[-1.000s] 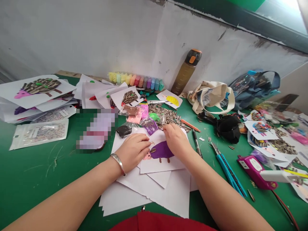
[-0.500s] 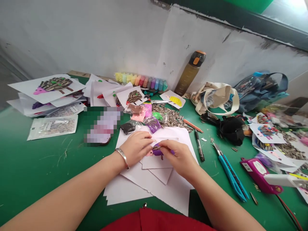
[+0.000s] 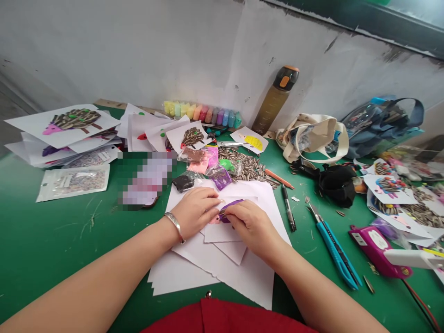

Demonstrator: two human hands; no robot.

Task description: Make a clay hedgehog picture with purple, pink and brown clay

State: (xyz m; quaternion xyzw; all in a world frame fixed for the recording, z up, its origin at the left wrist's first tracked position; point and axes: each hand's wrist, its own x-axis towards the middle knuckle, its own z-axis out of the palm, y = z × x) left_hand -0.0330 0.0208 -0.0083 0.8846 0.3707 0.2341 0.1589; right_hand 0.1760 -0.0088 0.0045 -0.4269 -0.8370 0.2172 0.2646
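My left hand (image 3: 197,209) lies on a small white card (image 3: 218,235), fingers stretched out, with a silver bangle at the wrist. On the card is a hedgehog shape with a pink clay face (image 3: 215,219) and a purple clay body (image 3: 231,204). My right hand (image 3: 250,221) is closed in a pinch over the purple clay, its fingertips pressing a sunflower seed that is mostly hidden. Larger white sheets (image 3: 256,277) lie beneath the card. Behind it sit a pile of sunflower seeds (image 3: 248,165) and bagged purple clay (image 3: 219,176).
To the right lie a black pen (image 3: 288,208), an orange pencil (image 3: 279,178), a blue utility knife (image 3: 338,254) and a magenta glue gun (image 3: 376,249). A water bottle (image 3: 274,104) leans on the wall. Finished hedgehog cards (image 3: 29,121) are stacked at left, beside a bead packet (image 3: 72,182).
My right hand's fingertips have moved slightly left and down onto the purple clay, covering the seed that showed before. My left hand stays in place. The camera view has shifted slightly.
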